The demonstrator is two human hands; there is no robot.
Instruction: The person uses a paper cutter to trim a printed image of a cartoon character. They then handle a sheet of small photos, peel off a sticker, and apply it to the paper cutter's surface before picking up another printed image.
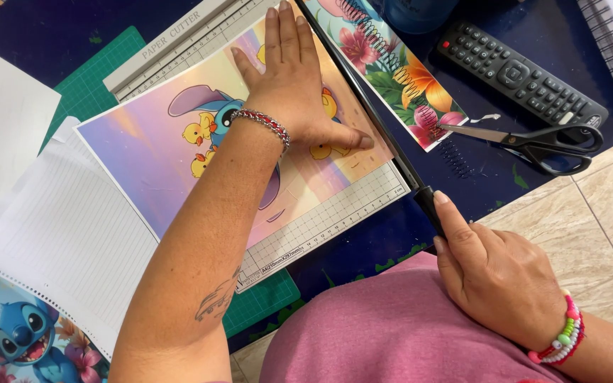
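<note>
Left hand [294, 78] lay flat and open, palm down, fingers together and pointing away, thumb stretched out toward the blade edge. Pressed on a printed cartoon sheet [172, 142] showing a blue creature and yellow ducklings against a pink and violet sky. Wore a red and silver bracelet [262, 126] at the wrist; bore a small tattoo on the forearm.

Sheet rested under that hand on the gridded bed of a paper cutter [335, 216], its edge lined up along the black blade arm [363, 106] just beside the thumb.

Right hand [494, 273] was closed around the black handle [428, 202] at the near end of the blade arm, index finger laid along the top. Carried beaded bracelets [565, 340] in pink, green and white at the wrist.

Beyond the blade arm, away from the left hand: a floral printed strip [399, 78] with a black spiral coil on it, touching the arm's far side. Farther from the right hand: black-handled scissors [533, 145], tip resting on the floral strip, and a black remote control [519, 74] just past them.

Beside the left forearm: lined punched pages [65, 241], partly tucked under the cutter, over a green cutting mat [101, 71]. Near the elbow: a cover [23, 337] with the same blue creature.
</note>
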